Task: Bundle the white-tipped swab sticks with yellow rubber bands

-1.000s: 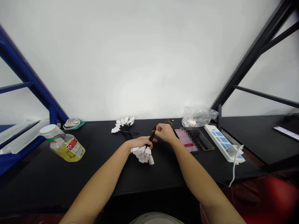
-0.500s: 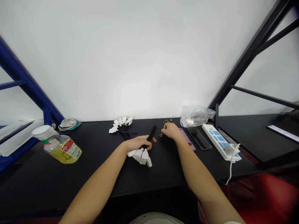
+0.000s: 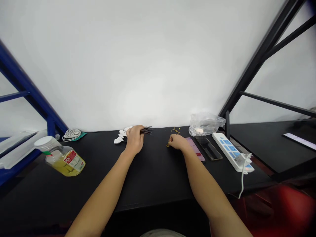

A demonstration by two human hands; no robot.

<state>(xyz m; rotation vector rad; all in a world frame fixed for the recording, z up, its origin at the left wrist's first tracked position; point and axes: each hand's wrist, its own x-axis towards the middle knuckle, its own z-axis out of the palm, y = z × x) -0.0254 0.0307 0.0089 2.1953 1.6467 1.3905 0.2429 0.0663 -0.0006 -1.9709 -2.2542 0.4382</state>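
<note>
My left hand point(image 3: 134, 140) is closed around black cables point(image 3: 147, 130), whose dark ends stick out to the right of the fingers. White plugs point(image 3: 118, 140) show just left of that hand; it covers the cables' middle, so I cannot tell which plugs belong to the held ones. With fingertips pinched together on the tabletop, my right hand point(image 3: 178, 142) holds a small yellow rubber band point(image 3: 168, 145). Beyond it, another yellow band point(image 3: 175, 130) lies close to the wall.
Right of my right hand lie a lit phone point(image 3: 196, 149), a dark phone point(image 3: 209, 148), a clear plastic bag point(image 3: 206, 123) and a white power strip point(image 3: 230, 149). Leftward are a jar of yellow liquid point(image 3: 63, 158) and a coiled white cable point(image 3: 71, 134). Metal frames flank the black table point(image 3: 153, 184).
My left hand has carried its cable bundle back and left, to the other white-plugged cables. My right hand has shifted slightly toward me and is now on the rubber band.
</note>
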